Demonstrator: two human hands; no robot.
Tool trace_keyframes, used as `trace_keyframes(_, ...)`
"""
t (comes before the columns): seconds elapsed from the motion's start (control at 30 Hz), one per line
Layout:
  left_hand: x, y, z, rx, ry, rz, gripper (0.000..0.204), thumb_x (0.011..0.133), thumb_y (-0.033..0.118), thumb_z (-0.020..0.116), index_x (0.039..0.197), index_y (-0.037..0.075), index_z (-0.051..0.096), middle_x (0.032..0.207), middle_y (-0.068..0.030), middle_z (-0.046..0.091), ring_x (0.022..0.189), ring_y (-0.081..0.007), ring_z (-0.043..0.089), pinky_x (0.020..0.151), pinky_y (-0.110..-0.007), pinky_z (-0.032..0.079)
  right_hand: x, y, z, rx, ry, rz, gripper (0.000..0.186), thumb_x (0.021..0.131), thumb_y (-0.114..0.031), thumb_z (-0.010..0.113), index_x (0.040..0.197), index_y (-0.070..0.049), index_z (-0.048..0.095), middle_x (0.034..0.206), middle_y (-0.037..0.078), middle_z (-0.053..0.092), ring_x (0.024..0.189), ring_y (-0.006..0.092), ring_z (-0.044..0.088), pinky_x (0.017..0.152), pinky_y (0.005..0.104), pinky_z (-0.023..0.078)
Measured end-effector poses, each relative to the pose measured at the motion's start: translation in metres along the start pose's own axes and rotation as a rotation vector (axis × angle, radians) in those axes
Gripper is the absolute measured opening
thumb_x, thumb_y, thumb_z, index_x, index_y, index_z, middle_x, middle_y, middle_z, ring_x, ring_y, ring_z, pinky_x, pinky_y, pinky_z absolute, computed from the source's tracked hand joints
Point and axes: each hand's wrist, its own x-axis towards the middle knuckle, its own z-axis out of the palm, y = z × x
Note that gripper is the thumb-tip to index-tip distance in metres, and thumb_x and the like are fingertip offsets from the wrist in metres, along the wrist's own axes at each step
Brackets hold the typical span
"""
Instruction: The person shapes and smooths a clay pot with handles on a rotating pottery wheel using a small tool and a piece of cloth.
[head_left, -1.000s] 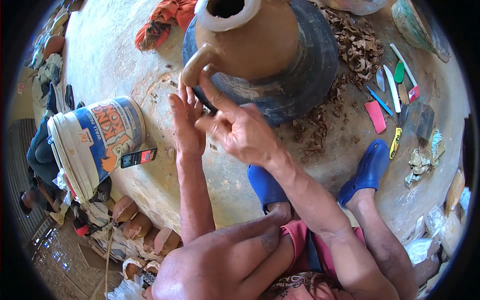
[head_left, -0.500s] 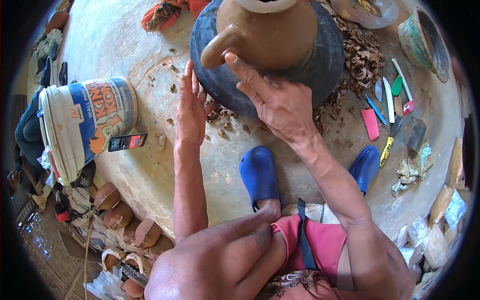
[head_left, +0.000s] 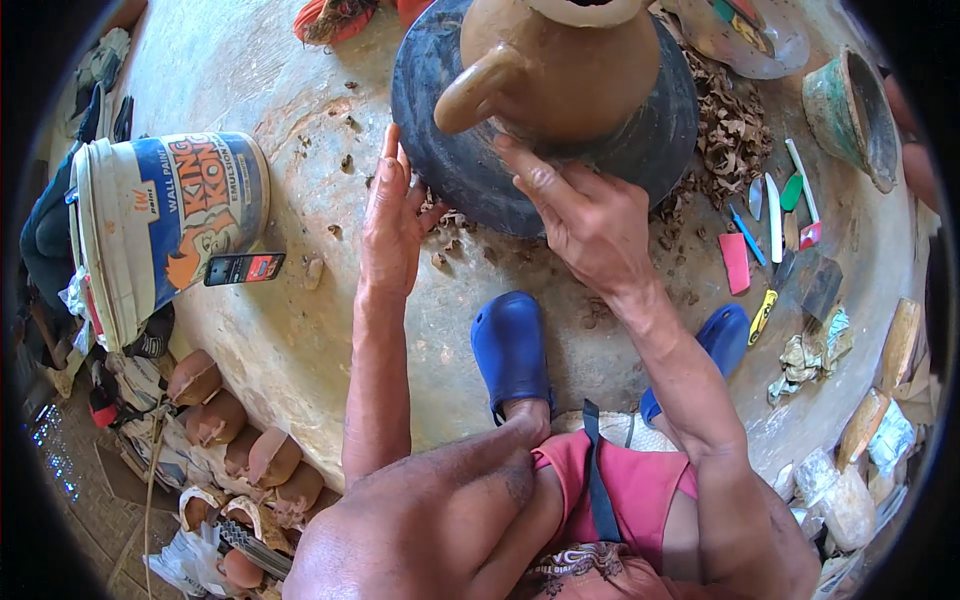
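A brown wet-looking clay jug (head_left: 560, 80) stands on a dark round turntable (head_left: 440, 150) at the top of the head view. Its curved handle (head_left: 475, 92) sticks out to the left. My right hand (head_left: 590, 220) is over the turntable's near edge, its index finger stretched toward the jug's base below the handle. The other fingers are bent, and no tool shows in them. Whether the fingertip touches the clay I cannot tell. At the turntable's left edge my left hand (head_left: 392, 220) is held upright with its fingers apart, holding nothing.
Clay shavings (head_left: 730, 120) lie right of the turntable. Several knives and small tools (head_left: 775, 210) are spread beyond them, near a green-brown bowl (head_left: 835, 115). On the left are a paint bucket (head_left: 120, 240), a phone (head_left: 243, 268) and clay pots (head_left: 270, 455). My blue clog (head_left: 510, 345) is below the turntable.
My right index finger has come away from the jug's handle and is now lower, by the base. The left hand stays beside the turntable. The whole view has shifted slightly.
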Motion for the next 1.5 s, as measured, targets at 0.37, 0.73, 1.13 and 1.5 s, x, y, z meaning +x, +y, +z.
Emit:
trace_keyframes(0.37, -0.009, -0.005, 0.003, -0.013, 0.055, 0.000, 0.090, 0.111, 0.063, 0.044, 0.177, 0.015, 0.005, 0.183, -0.0124, 0.012, 0.161, -0.0331, 0.032, 0.121, -0.052, 0.035, 0.008, -0.006, -0.002, 0.007, -0.025, 0.043, 0.059, 0.099, -0.021, 0.077, 0.155, -0.030, 0.062, 0.081, 0.007, 0.076, 0.063, 0.0253, 0.071, 0.063, 0.0400, 0.061)
trace_keyframes(0.73, -0.014, -0.015, 0.005, -0.071, 0.061, 0.005, 0.086, 0.112, 0.057, 0.048, 0.176, 0.014, 0.011, 0.182, -0.0113, 0.017, 0.159, -0.0301, 0.033, 0.121, -0.050, 0.038, 0.043, -0.024, -0.032, -0.133, -0.160, 0.101, 0.055, 0.099, -0.025, 0.077, 0.153, -0.030, 0.063, 0.083, 0.011, 0.078, 0.066, 0.0300, 0.076, 0.057, 0.0433, 0.059)
trace_keyframes(1.13, -0.013, -0.010, -0.008, -0.072, 0.088, -0.003, 0.089, 0.110, 0.061, 0.051, 0.176, 0.016, 0.014, 0.182, -0.0132, 0.016, 0.160, -0.0318, 0.034, 0.122, -0.049, 0.035, 0.043, -0.059, -0.030, 1.421, -0.314, 0.699, 0.062, 0.108, -0.010, 0.064, 0.166, -0.011, 0.044, 0.066, -0.003, 0.061, 0.062, 0.0028, 0.054, 0.060, 0.0244, 0.046)
trace_keyframes(1.5, 0.001, -0.002, -0.004, -0.052, 0.044, 0.004, 0.082, 0.113, 0.058, 0.043, 0.176, 0.017, 0.012, 0.182, -0.0112, 0.016, 0.153, -0.0300, 0.045, 0.121, -0.048, 0.042, 0.024, 0.005, -0.006, 0.196, -0.158, -0.007, 0.064, 0.105, -0.018, 0.071, 0.165, -0.026, 0.049, 0.093, 0.015, 0.079, 0.080, 0.0383, 0.078, 0.074, 0.0414, 0.062)
